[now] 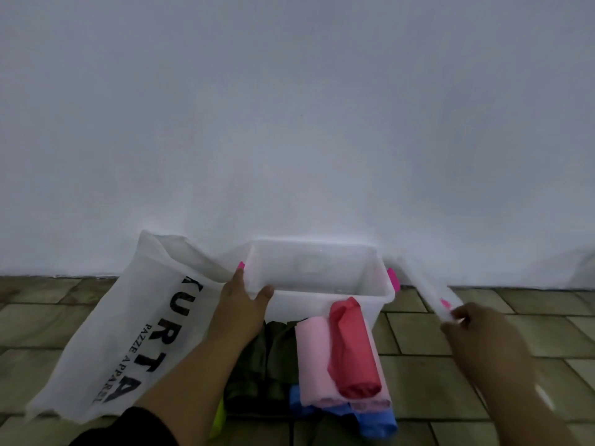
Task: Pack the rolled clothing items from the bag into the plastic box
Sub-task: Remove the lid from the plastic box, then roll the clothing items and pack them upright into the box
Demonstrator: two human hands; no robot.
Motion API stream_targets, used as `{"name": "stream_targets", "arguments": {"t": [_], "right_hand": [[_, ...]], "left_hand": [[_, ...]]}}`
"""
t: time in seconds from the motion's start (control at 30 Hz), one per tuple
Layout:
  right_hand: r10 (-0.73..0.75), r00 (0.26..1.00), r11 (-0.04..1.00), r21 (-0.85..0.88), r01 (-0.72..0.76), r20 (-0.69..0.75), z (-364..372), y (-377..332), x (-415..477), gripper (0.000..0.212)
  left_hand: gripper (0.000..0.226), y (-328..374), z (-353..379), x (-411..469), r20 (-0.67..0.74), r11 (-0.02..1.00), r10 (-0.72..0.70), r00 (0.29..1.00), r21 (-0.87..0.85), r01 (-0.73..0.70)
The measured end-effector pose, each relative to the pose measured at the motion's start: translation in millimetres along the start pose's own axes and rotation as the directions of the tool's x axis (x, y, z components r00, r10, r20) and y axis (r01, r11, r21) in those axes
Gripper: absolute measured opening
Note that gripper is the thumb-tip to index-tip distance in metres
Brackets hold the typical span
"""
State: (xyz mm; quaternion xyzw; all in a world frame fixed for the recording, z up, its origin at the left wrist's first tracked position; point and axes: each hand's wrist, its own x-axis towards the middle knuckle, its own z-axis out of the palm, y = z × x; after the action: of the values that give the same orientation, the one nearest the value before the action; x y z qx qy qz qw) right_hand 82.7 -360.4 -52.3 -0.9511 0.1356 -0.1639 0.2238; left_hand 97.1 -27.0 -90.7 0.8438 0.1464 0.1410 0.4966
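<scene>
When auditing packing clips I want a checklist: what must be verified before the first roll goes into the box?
1. Opening: ok, the lid is off the plastic box, held aside by the right hand.
2. Steadied: ok, left hand grips its left rim.
3. Interior free: ok, looks empty.
4. Rolls close by: ok, red roll lies on pink roll before the box.
5. A hand free for picking: not ok, both hold something.
6. Emptied bag: cannot tell, inside hidden.

We see dim, flat, bluish light from a source we cannot place, with faint shadows. The wall (289,107) glows palest near the floor (483,365). The right hand (479,339) and its lid (425,291) are smeared with blur; floor lines bow at the edges.
</scene>
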Motion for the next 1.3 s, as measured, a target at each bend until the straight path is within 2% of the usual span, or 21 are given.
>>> {"name": "stream_targets", "arguments": {"t": [0.1,0.23,0.37,0.43,0.53,0.63,0.8,0.9,0.97,1.0,1.03,1.1,1.17,1.23,1.3], "right_hand": [[0.0,0.998,0.996,-0.086,0.006,0.068,39.5,-8.5,-12.6,0.031],[-0.03,0.982,0.992,-0.113,0.052,0.186,66.8,-22.8,-10.9,0.02],[-0.085,0.93,0.994,-0.039,0.106,0.357,78.5,-21.0,-7.8,0.038],[-0.094,0.919,0.992,-0.046,0.121,0.382,76.7,-14.8,-8.1,0.041],[-0.053,0.906,0.984,-0.134,0.119,0.42,73.4,-1.2,-7.2,0.037],[-0.073,0.838,0.966,-0.171,0.195,0.54,76.0,2.0,-7.4,0.028],[-0.087,0.813,0.957,-0.179,0.23,0.575,72.4,-3.7,-5.0,0.029],[-0.103,0.772,0.935,-0.205,0.291,0.627,64.2,-6.6,-9.4,0.036],[-0.113,0.748,0.945,-0.163,0.285,0.654,53.9,-9.6,-15.3,0.042],[-0.11,0.757,0.962,-0.121,0.243,0.644,48.5,-10.2,-18.9,0.046],[-0.117,0.799,0.981,-0.054,0.184,0.59,42.3,-9.1,-23.8,0.048],[-0.159,0.91,0.984,0.139,0.113,0.384,27.2,-5.8,-44.5,0.04],[-0.236,0.934,0.956,0.236,0.174,0.268,15.5,-0.3,-79.2,0.017],[-0.312,0.891,0.939,0.25,0.237,0.33,7.7,1.5,-119.3,0.008],[-0.359,0.813,0.933,0.175,0.313,0.458,10.6,-1.6,-148.5,0.024]], "left_hand": [[0.075,0.4,1.4,-1.2,-0.017,1.0,-0.011,1.0,0.019,0.012],[0.074,1.9,2.7,-0.7,-0.03,1.0,-0.022,0.999,0.02,0.022],[0.074,-0.1,2.8,-0.1,-0.031,1.0,-0.011,0.999,0.019,0.012],[0.074,-2.0,2.6,0.5,-0.035,1.0,-0.009,0.999,0.025,0.01],[0.074,-4.1,3.6,0.1,-0.041,0.999,0.003,0.999,0.038,-0.001],[0.074,-3.8,6.0,-0.6,-0.045,1.0,-0.003,0.999,0.029,0.004],[0.077,3.8,4.6,2.3,-0.007,0.998,-0.048,0.999,0.042,0.048],[0.078,14.3,-4.0,1.9,0.05,0.99,-0.086,0.995,0.118,0.08],[0.079,28.0,-14.2,-3.1,0.053,0.983,-0.081,0.995,0.168,0.071],[0.078,36.1,-20.3,-9.6,0.054,0.981,-0.046,0.997,0.189,0.035],[0.075,43.2,-26.5,-20.1,0.066,0.978,0.014,0.998,0.209,-0.028],[0.063,48.1,-38.6,-54.4,0.127,0.955,0.164,0.978,0.229,-0.189],[0.051,36.6,-47.7,-103.5,0.261,0.913,0.256,0.931,0.252,-0.322],[0.049,11.1,-49.3,-152.7,0.468,0.855,0.236,0.852,0.317,-0.411],[0.058,-19.7,-43.1,-185.4,0.635,0.763,0.098,0.766,0.446,-0.467]]}}
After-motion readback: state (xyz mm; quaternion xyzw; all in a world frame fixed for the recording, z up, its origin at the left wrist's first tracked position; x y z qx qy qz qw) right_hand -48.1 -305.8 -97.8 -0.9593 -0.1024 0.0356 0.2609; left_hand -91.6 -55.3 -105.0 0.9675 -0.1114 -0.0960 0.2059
